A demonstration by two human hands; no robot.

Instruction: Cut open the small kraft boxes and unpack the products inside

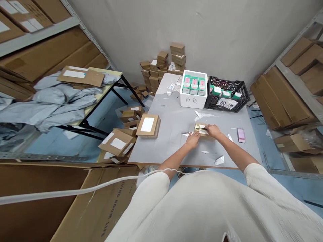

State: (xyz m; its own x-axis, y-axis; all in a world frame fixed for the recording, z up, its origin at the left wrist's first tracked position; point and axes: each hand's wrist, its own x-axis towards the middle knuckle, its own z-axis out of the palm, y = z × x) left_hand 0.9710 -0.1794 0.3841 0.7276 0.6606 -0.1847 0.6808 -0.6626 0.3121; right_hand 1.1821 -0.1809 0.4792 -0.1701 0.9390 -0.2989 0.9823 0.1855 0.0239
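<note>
A small cardboard box (207, 136) with a white label lies on the grey table, near its front middle. My left hand (193, 139) grips the box at its near left corner, fingers against the edge. Closed around a slim black and yellow box cutter (202, 128), my right hand (213, 131) is over the box's top, at the right side of the label. The cutter's tip points left across the label; its blade is too small to make out. White paper scraps (219, 160) lie around the box.
A white foam bin (193, 102) and a black crate (225, 106), both holding green boxes, stand at the table's back. A labelled carton (151, 133) sits at the left edge, a phone (241, 135) at right. A white cable (75, 192) crosses lower left.
</note>
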